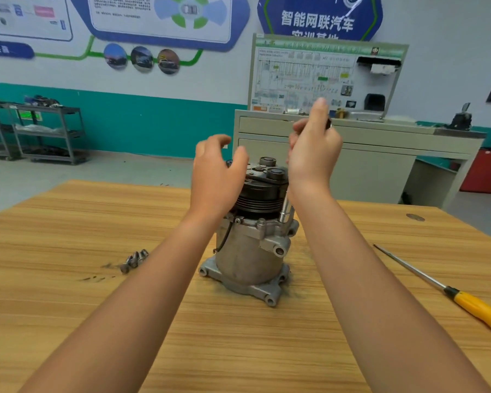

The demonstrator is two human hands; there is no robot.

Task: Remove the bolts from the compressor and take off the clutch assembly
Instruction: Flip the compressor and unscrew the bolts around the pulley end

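Observation:
A grey metal compressor (247, 256) stands upright on the wooden table (68, 222). Its black grooved clutch assembly (260, 198) sits on top. My left hand (219, 171) hovers at the clutch's left side with loosely curved fingers, holding nothing. My right hand (313, 148) is raised above the clutch's right side and grips the dark handle of a socket driver (285, 208). The driver's silver shaft runs straight down onto a bolt at the compressor's upper flange. Several removed bolts (133, 259) lie together on the table to the left of the compressor.
A long screwdriver with a yellow handle (476, 307) lies on the table at the right. Behind the table stand a beige cabinet (380, 165) with a wiring display board and, far left, metal shelving (46, 131).

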